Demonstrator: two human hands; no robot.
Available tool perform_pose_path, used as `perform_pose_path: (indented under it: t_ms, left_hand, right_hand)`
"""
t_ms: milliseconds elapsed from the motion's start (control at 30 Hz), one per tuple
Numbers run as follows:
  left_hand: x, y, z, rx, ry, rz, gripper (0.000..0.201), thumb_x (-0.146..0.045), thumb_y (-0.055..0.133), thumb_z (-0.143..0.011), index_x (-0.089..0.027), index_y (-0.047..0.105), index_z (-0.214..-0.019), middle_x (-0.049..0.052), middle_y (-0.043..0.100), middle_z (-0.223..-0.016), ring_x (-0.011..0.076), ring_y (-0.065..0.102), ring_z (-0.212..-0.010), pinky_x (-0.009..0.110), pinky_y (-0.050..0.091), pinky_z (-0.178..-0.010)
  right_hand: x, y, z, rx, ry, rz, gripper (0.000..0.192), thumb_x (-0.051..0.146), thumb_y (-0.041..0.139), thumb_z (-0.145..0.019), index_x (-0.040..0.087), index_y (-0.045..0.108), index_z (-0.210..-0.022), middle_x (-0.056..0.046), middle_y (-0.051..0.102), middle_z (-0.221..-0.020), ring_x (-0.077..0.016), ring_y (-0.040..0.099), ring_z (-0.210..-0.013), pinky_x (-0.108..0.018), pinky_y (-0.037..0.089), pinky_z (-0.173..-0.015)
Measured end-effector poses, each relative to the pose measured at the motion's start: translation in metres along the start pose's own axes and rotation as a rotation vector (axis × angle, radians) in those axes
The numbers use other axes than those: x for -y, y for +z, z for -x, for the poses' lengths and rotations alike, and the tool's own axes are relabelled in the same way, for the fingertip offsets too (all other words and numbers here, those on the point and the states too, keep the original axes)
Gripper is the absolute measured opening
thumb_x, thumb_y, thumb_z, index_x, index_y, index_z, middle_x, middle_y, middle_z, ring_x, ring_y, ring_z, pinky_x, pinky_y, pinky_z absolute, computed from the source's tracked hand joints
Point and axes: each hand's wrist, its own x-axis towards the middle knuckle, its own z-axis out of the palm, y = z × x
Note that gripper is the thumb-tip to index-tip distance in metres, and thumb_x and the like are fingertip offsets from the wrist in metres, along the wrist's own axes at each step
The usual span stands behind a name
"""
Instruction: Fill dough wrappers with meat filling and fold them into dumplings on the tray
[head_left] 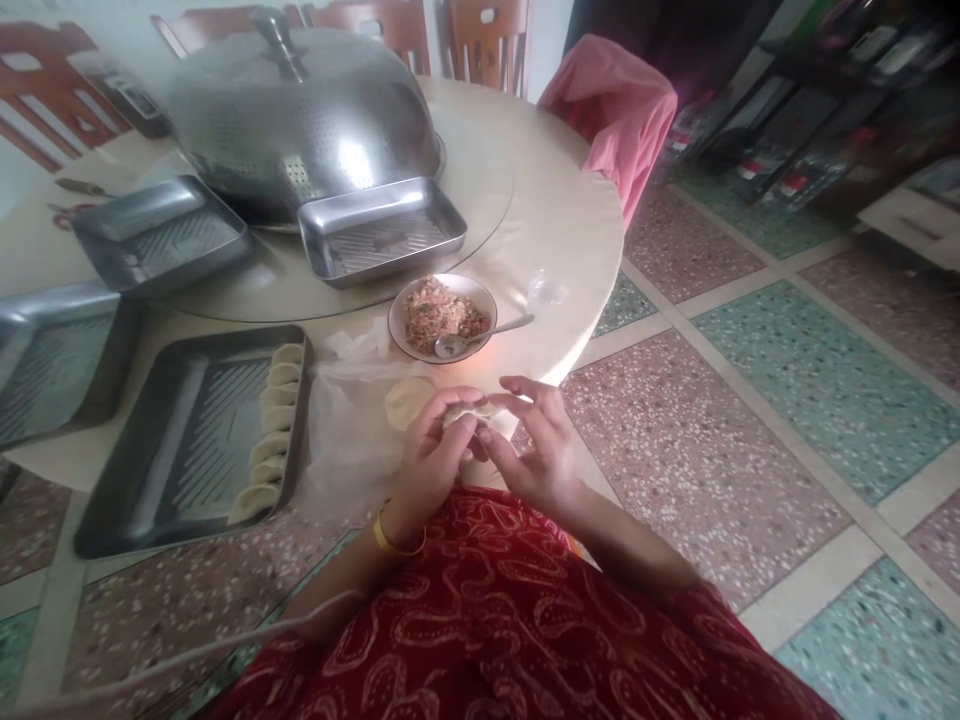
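Note:
Between both hands, just in front of the table edge, is a pale folded dumpling (471, 412). My left hand (439, 445) is closed on its left side, thumb in front and fingers behind. With thumb and fingertips, my right hand (534, 440) pinches the dumpling's right side. Beyond the hands stands a bowl (397, 338) of minced filling (442, 312), with a metal spoon (452, 345) resting in it. Left of my left hand, a round dough wrapper (409, 402) lies on a clear plastic bag (345, 440).
A dark metal tray (169, 440) at the left holds a row of several dumplings (276, 418). Other metal trays (382, 235) stand farther back, near a large perforated steel basin (315, 130) with a lidded top. A pink cloth (619, 95) hangs over a chair beyond the table.

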Motion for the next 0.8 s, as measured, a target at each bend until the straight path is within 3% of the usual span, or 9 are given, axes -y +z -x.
perform_pose_path:
  t_ms: [167,433,700,800]
  left_hand:
    - [0.0010,-0.0001,-0.0004,0.022,0.051,0.000,0.014,-0.030,0.060,-0.089,-0.022,0.064,-0.100,0.000,0.065,-0.093,0.0079,0.061,-0.067,0.019,0.052,-0.063]
    - [-0.0013,0.0033,-0.0009,0.027,0.134,-0.096,0.011,-0.030,0.057,-0.090,-0.021,0.062,-0.095,0.002,0.063,-0.099,0.0091,0.060,-0.071,0.021,0.053,-0.066]
    - [0.0020,0.0050,-0.0016,0.010,0.084,-0.023,0.010,-0.029,0.057,-0.089,-0.020,0.061,-0.094,0.002,0.063,-0.096,0.0093,0.060,-0.070,0.021,0.053,-0.063]
    - [0.0023,0.0050,-0.0023,0.033,0.056,0.015,0.008,-0.027,0.058,-0.089,-0.020,0.061,-0.092,0.002,0.063,-0.099,0.0092,0.060,-0.072,0.021,0.053,-0.064]
  right_hand:
    - [-0.0017,0.0015,0.0002,-0.007,0.043,-0.053,0.013,0.026,0.064,-0.085,0.023,0.067,-0.098,-0.008,0.066,-0.111,-0.0235,0.064,-0.103,-0.044,0.058,-0.081]
    - [0.0003,0.0010,-0.0014,-0.010,0.033,-0.066,0.009,0.017,0.060,-0.086,0.021,0.064,-0.092,-0.009,0.067,-0.108,-0.0227,0.065,-0.100,-0.043,0.058,-0.080]
    - [-0.0001,0.0001,0.0022,0.021,0.080,-0.075,0.020,0.029,0.064,-0.085,0.023,0.066,-0.104,-0.010,0.065,-0.112,-0.0247,0.063,-0.104,-0.046,0.056,-0.084]
    - [-0.0049,0.0012,0.0053,0.006,0.099,-0.115,0.012,0.030,0.062,-0.087,0.028,0.070,-0.095,-0.007,0.066,-0.113,-0.0244,0.063,-0.104,-0.045,0.056,-0.083]
